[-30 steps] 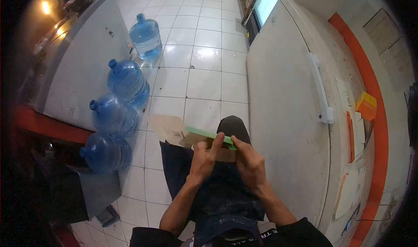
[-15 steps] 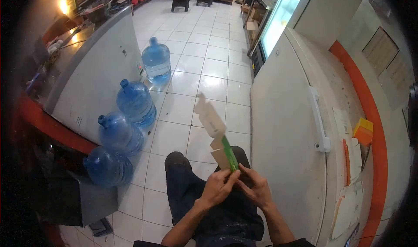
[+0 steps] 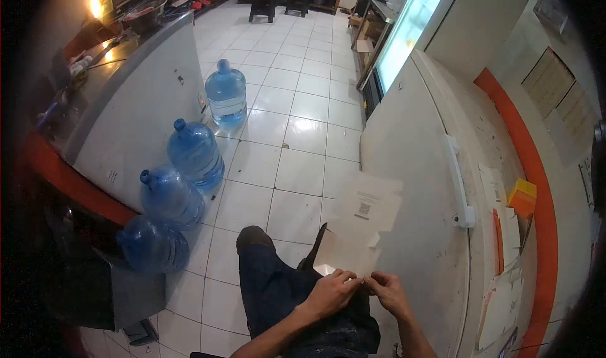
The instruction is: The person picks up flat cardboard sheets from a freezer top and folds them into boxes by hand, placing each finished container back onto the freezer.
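An unfolded pale cardboard box (image 3: 347, 250) with a printed square code on its upper flap is held over my lap, its inner side towards me. My left hand (image 3: 334, 293) is closed on its lower edge, fingers pinched. Close beside it, my right hand (image 3: 386, 291) pinches the lower right corner of the same cardboard. The two hands nearly touch. The far side of the box is hidden.
Several blue water jugs (image 3: 196, 154) stand on the tiled floor (image 3: 252, 162) at the left, beside a white panel (image 3: 136, 99). A long white freezer (image 3: 413, 168) runs along my right, with an orange box (image 3: 522, 198) on top. Black stools (image 3: 262, 4) stand far ahead.
The cardboard has turned from its green edge to show its pale inside and has swung right. Both hands have moved slightly right and down with it.
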A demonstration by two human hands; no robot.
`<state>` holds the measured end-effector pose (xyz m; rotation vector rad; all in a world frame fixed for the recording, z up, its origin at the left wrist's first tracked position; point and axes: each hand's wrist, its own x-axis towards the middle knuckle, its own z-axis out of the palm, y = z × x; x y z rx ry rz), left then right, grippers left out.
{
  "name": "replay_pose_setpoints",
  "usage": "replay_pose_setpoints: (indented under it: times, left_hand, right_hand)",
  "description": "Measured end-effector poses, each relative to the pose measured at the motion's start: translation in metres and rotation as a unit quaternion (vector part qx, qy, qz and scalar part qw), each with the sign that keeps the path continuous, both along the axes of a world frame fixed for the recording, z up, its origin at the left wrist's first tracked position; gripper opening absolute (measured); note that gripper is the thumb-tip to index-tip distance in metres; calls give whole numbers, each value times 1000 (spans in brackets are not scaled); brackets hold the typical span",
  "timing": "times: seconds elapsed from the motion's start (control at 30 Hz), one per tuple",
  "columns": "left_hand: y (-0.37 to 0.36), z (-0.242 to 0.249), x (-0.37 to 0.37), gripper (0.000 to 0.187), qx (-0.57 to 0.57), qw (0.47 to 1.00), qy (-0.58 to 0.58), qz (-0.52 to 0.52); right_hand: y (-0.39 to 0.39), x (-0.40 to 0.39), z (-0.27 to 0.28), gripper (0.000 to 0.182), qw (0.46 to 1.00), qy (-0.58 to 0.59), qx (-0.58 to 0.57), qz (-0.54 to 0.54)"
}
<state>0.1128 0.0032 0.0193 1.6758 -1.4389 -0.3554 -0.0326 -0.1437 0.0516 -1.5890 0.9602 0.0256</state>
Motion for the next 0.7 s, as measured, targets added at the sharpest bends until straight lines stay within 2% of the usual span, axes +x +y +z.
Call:
replay_pose_setpoints:
  times: [0.03, 0.1, 0.17, 0.23, 0.3, 0.33, 0.4, 0.43, 0.5, 0.53, 0.57, 0.6, 0.63, 0.7]
  left_hand:
    - [0, -2, -2, 25, -1, 1000, -2, 1]
    - [1, 0, -4, 23, -1, 995, -83, 58]
    - [5, 7, -8, 23, 29, 993, -84, 79]
    - [9, 10, -11, 24, 61, 989, -85, 101]
    - [11, 10, -14, 17, 102, 985, -13, 141]
    - [12, 10, -12, 17, 102, 985, -13, 140]
    - [16, 7, -4, 16, 52, 973, 108, 199]
    - [18, 7, -1, 16, 53, 972, 109, 199]
    - [17, 9, 6, 20, 66, 948, 254, 182]
    - [15, 13, 7, 20, 66, 948, 254, 182]
    - [15, 20, 8, 23, 64, 929, 313, 187]
    - [15, 24, 8, 25, 63, 907, 370, 191]
    - [15, 25, 10, 25, 64, 907, 370, 190]
    - [16, 25, 12, 25, 45, 876, 444, 184]
  right_hand:
    - [0, -1, -2, 32, 999, -8, 32, -16]
    - [4, -2, -9, 35, 997, -14, 52, -49]
    - [12, -2, -16, 37, 994, -18, 72, -83]
    - [21, 1, -22, 28, 976, -45, 151, -152]
    - [31, 6, -16, 28, 978, -25, 143, -152]
    - [35, 7, -15, 27, 974, -24, 152, -169]
    - [41, 11, -15, 27, 969, -23, 161, -186]
    - [44, 14, -15, 26, 976, -52, 129, -167]
    - [49, 24, -8, 25, 981, -80, 95, -146]
    - [53, 30, -2, 27, 982, -89, 74, -147]
    - [54, 35, 3, 28, 983, -96, 54, -149]
    - [53, 37, 3, 28, 982, -95, 55, -151]
    - [51, 40, 2, 27, 981, -105, 52, -153]
    - [50, 43, 2, 26, 980, -114, 50, -155]
